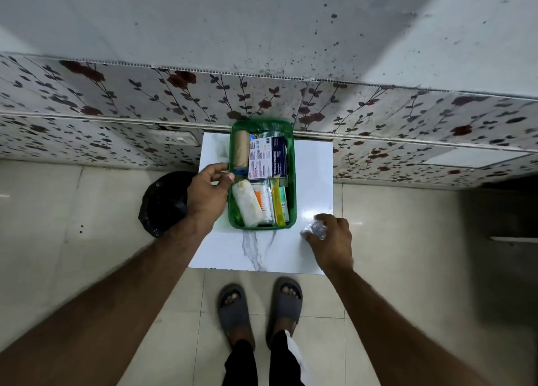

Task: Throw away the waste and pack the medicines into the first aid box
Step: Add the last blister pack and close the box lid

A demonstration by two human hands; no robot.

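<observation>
A green first aid box (pixel 292 181) stands on a small white marble-look table (pixel 314 176). It holds a tan bandage roll (pixel 241 148), a white and blue medicine carton (pixel 267 158), a white gauze roll (pixel 247 206), cotton buds and a yellow-green packet. My left hand (pixel 208 193) rests at the box's left rim, fingers curled near a small blue item there. My right hand (pixel 330 237) is over the table's right front corner, closed on a crumpled clear plastic wrapper (pixel 313 229).
A bin lined with a black bag (pixel 163 202) stands on the floor left of the table. A flower-patterned wall (pixel 116 117) runs right behind the table. My feet in grey slippers (pixel 259 310) stand on cream floor tiles at the table's front edge.
</observation>
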